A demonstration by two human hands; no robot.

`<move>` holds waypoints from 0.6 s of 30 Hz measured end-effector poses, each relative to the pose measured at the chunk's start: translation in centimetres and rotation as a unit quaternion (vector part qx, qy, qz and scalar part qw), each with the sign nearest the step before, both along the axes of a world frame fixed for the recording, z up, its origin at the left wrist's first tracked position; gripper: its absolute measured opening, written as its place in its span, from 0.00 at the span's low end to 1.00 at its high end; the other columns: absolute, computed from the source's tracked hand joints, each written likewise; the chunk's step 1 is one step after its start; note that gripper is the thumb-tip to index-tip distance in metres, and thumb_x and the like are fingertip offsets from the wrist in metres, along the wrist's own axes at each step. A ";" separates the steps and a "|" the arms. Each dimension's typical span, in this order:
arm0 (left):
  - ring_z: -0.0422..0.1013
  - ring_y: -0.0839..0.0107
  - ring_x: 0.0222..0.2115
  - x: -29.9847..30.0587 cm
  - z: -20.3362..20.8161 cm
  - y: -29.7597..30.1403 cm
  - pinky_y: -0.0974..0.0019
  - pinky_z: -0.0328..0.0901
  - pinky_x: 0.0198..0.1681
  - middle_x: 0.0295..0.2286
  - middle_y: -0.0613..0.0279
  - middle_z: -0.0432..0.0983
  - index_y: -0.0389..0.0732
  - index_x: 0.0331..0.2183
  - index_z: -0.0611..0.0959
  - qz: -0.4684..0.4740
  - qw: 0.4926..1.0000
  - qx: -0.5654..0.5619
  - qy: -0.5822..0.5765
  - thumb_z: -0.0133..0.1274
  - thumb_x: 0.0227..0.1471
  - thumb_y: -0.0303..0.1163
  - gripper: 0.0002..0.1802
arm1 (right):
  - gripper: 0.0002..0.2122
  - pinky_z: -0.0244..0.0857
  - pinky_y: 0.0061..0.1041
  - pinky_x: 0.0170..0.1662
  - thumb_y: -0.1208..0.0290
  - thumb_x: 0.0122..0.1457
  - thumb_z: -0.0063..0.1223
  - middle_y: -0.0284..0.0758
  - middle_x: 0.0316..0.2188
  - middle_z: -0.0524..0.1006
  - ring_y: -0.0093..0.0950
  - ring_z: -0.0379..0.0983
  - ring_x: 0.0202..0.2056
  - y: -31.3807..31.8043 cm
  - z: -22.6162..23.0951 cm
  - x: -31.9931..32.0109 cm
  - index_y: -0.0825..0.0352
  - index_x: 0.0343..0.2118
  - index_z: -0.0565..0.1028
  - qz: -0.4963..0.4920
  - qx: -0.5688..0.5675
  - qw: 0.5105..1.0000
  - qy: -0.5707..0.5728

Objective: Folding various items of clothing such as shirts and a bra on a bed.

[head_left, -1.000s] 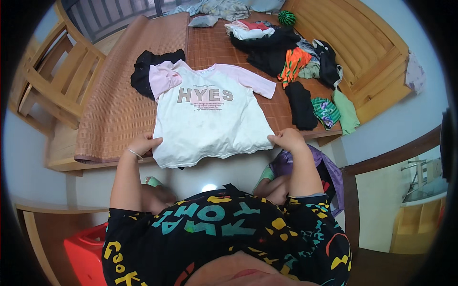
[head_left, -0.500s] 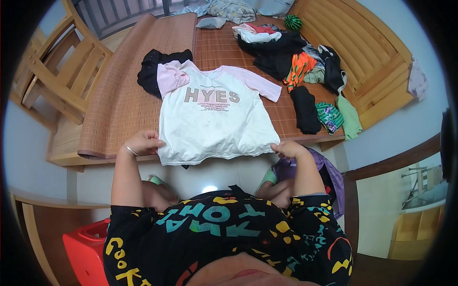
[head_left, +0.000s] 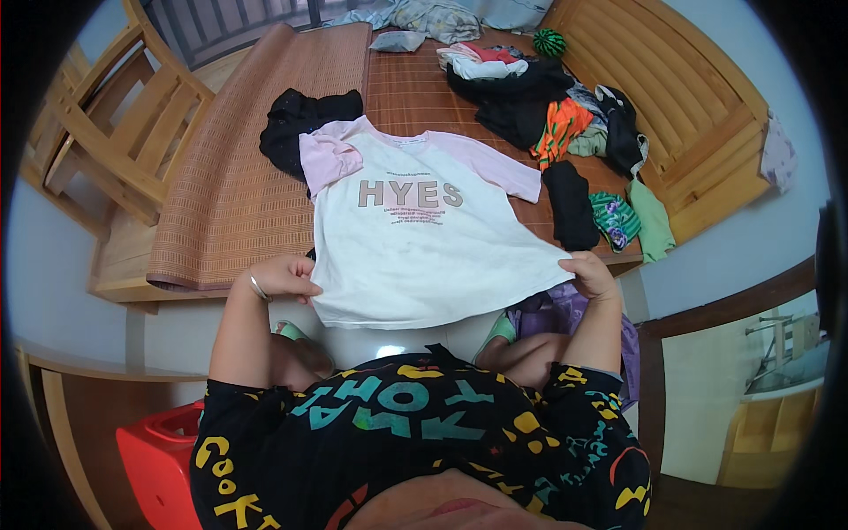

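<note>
A white T-shirt (head_left: 424, 256) with pink sleeves and lettering on its chest lies spread face up, its collar pointing away from me. Its lower part hangs stretched past the near edge of the wooden bed. My left hand (head_left: 291, 277) pinches the left corner of the hem. At the opposite corner, my right hand (head_left: 590, 272) is closed on the hem's right end. The shirt's left sleeve is bunched up, and the right one lies flat. Behind the bunched sleeve is a crumpled black garment (head_left: 291, 132), partly covered by the shirt.
A half-rolled woven mat (head_left: 238, 150) covers the bed's left side. On the right lie a clothes pile (head_left: 512, 97), a folded black garment (head_left: 570, 203), a green patterned cloth (head_left: 616, 219) and a light green cloth (head_left: 652, 225). A red stool (head_left: 159, 459) stands at lower left.
Both hands have moved right and slightly nearer me, the right one further. The T-shirt has slid with them; its hem is now pulled wider and straighter.
</note>
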State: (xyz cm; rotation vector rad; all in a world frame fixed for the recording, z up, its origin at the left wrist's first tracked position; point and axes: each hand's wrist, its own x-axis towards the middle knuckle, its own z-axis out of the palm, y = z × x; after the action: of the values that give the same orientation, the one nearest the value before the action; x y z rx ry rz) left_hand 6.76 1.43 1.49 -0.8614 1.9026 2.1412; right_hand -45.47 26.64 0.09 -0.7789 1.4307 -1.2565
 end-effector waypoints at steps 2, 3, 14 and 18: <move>0.71 0.82 0.27 -0.3 -0.1 0.1 0.77 0.67 0.30 0.28 0.67 0.77 0.38 0.30 0.78 0.005 0.999 -0.010 -0.030 0.56 0.50 0.33 0.08 | 0.09 0.59 0.18 0.30 0.69 0.49 0.57 0.25 0.20 0.72 0.17 0.66 0.24 -0.5 -1.1 -0.6 0.72 0.23 0.77 0.024 0.015 0.999 0.018; 0.71 0.82 0.27 -0.5 0.1 0.2 0.77 0.67 0.30 0.28 0.67 0.77 0.38 0.30 0.78 0.007 0.999 -0.008 -0.031 0.56 0.50 0.33 0.08 | 0.09 0.59 0.18 0.30 0.68 0.49 0.58 0.25 0.20 0.72 0.18 0.66 0.24 -0.7 -1.6 -0.9 0.71 0.23 0.77 0.047 0.029 0.998 0.036; 0.72 0.65 0.25 -8.9 1.3 -4.0 0.65 0.66 0.30 0.25 0.59 0.76 0.39 0.29 0.77 0.296 0.795 -0.528 -0.040 0.56 0.45 0.37 0.12 | 0.16 0.63 0.19 0.26 0.58 0.55 0.55 0.28 0.25 0.73 0.19 0.69 0.25 -6.7 -2.0 0.7 0.68 0.36 0.74 -0.043 0.071 0.978 0.192; 0.68 0.60 0.41 -13.4 1.5 -6.1 0.59 0.64 0.43 0.36 0.57 0.73 0.42 0.36 0.79 0.237 0.617 -0.748 -0.059 0.55 0.42 0.34 0.15 | 0.21 0.69 0.26 0.31 0.58 0.56 0.53 0.35 0.37 0.70 0.28 0.71 0.34 -11.3 -2.5 1.5 0.67 0.46 0.67 -0.205 0.090 0.975 -0.008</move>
State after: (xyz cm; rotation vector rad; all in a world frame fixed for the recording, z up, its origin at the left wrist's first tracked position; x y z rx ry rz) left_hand -6.66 -4.69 3.00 -1.6744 3.3551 -0.1291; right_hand -43.97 15.37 -2.36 -0.3574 1.7224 -1.4094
